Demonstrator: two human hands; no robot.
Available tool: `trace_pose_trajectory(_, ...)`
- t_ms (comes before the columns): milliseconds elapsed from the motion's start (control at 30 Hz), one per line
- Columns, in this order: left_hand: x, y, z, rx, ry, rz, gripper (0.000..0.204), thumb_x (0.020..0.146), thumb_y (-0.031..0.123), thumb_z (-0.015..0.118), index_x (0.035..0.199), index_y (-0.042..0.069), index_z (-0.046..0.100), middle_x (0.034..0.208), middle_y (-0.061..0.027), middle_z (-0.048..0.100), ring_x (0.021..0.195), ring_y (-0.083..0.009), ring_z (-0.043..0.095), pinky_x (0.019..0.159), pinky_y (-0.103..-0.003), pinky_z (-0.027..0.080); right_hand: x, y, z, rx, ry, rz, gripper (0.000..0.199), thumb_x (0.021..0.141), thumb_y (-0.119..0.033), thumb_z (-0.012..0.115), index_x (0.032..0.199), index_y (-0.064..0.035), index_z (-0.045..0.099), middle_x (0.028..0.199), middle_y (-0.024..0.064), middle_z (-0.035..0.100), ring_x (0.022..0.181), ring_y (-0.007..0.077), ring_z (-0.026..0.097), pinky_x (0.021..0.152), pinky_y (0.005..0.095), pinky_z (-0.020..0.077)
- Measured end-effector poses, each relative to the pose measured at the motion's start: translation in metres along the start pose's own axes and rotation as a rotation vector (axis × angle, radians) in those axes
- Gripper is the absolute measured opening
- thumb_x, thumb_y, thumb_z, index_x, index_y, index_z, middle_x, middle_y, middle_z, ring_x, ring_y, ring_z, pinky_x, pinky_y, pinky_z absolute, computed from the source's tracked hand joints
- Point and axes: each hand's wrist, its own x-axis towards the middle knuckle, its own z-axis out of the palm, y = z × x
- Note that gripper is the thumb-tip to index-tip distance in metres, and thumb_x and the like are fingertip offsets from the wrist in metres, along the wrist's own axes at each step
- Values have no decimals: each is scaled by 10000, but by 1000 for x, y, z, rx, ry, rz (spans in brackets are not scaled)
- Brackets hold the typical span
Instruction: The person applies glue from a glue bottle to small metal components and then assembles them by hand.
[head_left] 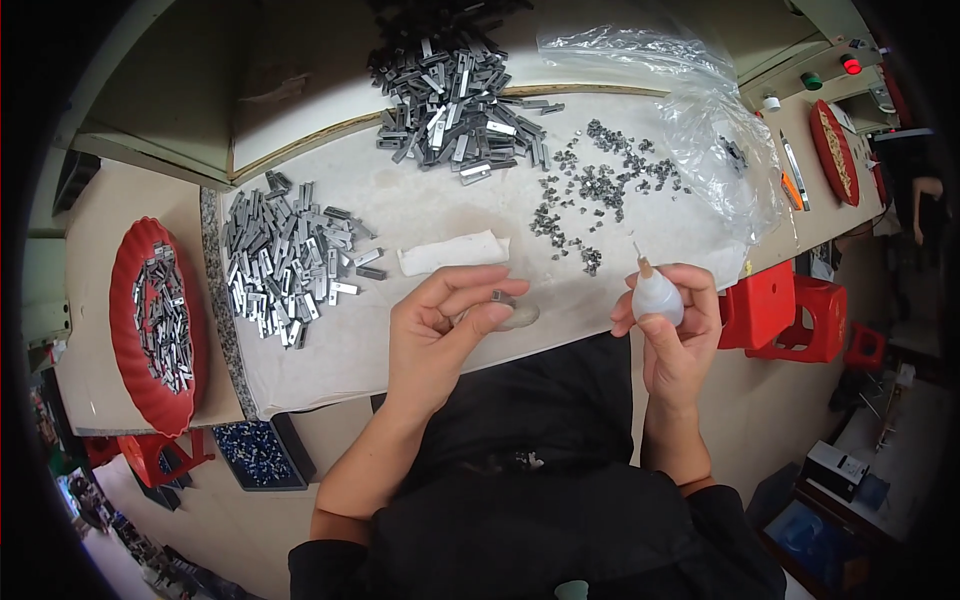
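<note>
My left hand (440, 325) is closed in a pinch, with a small dark metal piece (500, 296) between thumb and fingers. Just beyond the thumb shows a rounded grey-beige object (522, 317), partly hidden; whether it is held or lies on the table I cannot tell. My right hand (685, 325) grips a white squeeze bottle (655, 298) whose thin needle tip points up and away from me. Past my left hand lies a folded white cloth or paper strip (453, 252). Many tiny dark metal parts (600, 185) are scattered beyond the bottle.
Metal, slotted bar pieces form a left pile (290, 255) and a taller far pile (450, 110). A clear plastic bag (715, 150) lies at far right. Red scalloped trays stand left (125, 330) and right (825, 140). Red stools (765, 305) stand beyond the table's right edge.
</note>
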Motion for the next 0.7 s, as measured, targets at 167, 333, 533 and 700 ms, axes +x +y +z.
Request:
trace_pose_trajectory(167, -1, -5, -2, 184, -36, 107, 196, 761, -44, 582, 956, -27, 597, 937, -123, 627, 857, -126, 581, 750, -222, 453, 2, 3, 0, -6, 29, -160, 380, 676, -137, 715, 925, -27, 450, 915, 126, 488, 653, 161, 528, 531, 224, 453)
trace_pose_trajectory(333, -2, -13, -2, 319, -33, 233, 204, 754, -50, 581, 955, -22, 606, 947, -128, 623, 890, -165, 580, 785, -245, 442, -3, 2, 1, -97, -32, -284, 376, 602, -35, 753, 900, -27, 524, 934, 112, 511, 785, 154, 534, 690, 254, 449)
trace_pose_trajectory(533, -3, -11, 0, 303, -26, 192, 205, 763, -42, 574, 964, -18, 607, 947, -122, 623, 895, -164, 575, 798, -257, 437, -7, 3, 0, -343, -110, -375, 405, 571, -46, 785, 900, -33, 549, 904, 102, 519, 786, 156, 541, 682, 254, 451)
trace_pose_trajectory(700, -3, -11, -1, 330, -22, 179, 202, 766, -38, 572, 964, -18, 605, 945, -122, 624, 892, -165, 577, 803, -261, 436, -6, 2, 1, -403, -120, -382, 402, 563, -49, 790, 894, -37, 562, 884, 97, 536, 779, 156, 545, 676, 249, 450)
